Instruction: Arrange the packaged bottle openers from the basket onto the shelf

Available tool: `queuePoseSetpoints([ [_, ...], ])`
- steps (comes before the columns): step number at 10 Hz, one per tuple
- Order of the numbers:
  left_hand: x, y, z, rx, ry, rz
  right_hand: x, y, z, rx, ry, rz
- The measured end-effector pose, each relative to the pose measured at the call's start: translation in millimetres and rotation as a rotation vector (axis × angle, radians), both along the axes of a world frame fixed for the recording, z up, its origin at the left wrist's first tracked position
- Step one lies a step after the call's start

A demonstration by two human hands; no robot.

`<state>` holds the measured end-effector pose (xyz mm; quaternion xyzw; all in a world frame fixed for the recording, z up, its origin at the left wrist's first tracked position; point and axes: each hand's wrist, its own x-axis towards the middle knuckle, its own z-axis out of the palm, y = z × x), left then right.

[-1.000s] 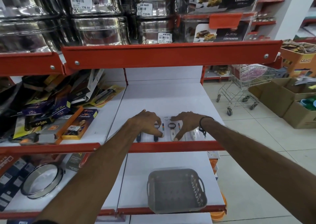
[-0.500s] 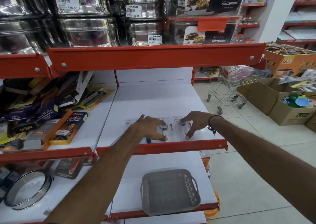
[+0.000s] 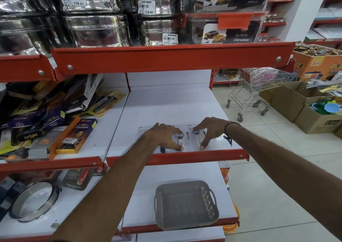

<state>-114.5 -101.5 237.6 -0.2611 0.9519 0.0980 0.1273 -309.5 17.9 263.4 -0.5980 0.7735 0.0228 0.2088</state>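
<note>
Several packaged bottle openers (image 3: pixel 187 131), on white cards, lie flat side by side near the front of the white middle shelf (image 3: pixel 166 108). My left hand (image 3: pixel 162 136) lies palm down on the left packs with its fingers spread and fingertips near the shelf's red lip. My right hand (image 3: pixel 209 130) rests on the right pack, fingers apart, thumb and forefinger touching the card. Neither hand lifts a pack. The grey plastic basket (image 3: pixel 185 183) stands on the shelf below, and nothing shows inside it.
Boxed goods (image 3: pixel 74 138) are piled on the shelf section to the left. Steel tins (image 3: pixel 96 29) and container boxes fill the shelf above. A sieve (image 3: pixel 33 201) lies lower left. A shopping trolley (image 3: pixel 253 93) and cardboard boxes (image 3: pixel 299 101) stand on the floor to the right.
My hands have spread slightly apart over the packs, and a card's left edge now shows beyond my left hand. The view has shifted a little.
</note>
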Motion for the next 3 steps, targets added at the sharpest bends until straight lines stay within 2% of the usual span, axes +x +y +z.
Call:
queuePoseSetpoints([
  [2,1,5,9,-0.011,-0.062,0.016,5,3,4,0.018,-0.013,-0.013],
  [3,7,13,12,-0.003,-0.005,0.013,19,12,7,-0.114,-0.017,-0.048],
])
